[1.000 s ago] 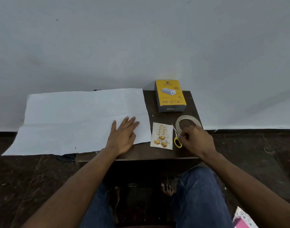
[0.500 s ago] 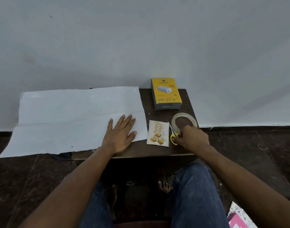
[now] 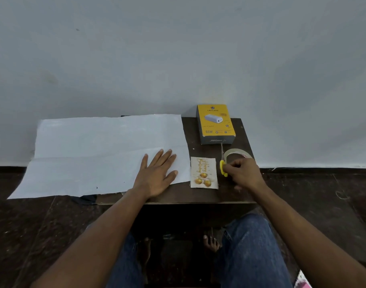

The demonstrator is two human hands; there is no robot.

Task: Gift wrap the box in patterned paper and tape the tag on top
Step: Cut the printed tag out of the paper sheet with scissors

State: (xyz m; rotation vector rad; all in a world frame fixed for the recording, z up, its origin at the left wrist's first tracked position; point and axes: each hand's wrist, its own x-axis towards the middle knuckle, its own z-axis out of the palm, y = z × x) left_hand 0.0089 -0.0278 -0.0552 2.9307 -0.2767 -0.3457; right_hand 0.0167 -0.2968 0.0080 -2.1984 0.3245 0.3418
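We saw the left hand (image 3: 157, 173) flat on the paper (image 3: 99, 154); the right hand (image 3: 243, 173) gripped the scissors (image 3: 222, 168) beside the tag (image 3: 204, 173).

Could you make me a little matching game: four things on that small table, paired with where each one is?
Things:
1. yellow box
2. gift tag
3. scissors
4. white paper sheet

Places:
A. pressed flat under the left hand
B. gripped by the right hand
C. at the table's far edge, by the wall
D. lying between the paper and the scissors

Pairs: 1-C, 2-D, 3-B, 4-A
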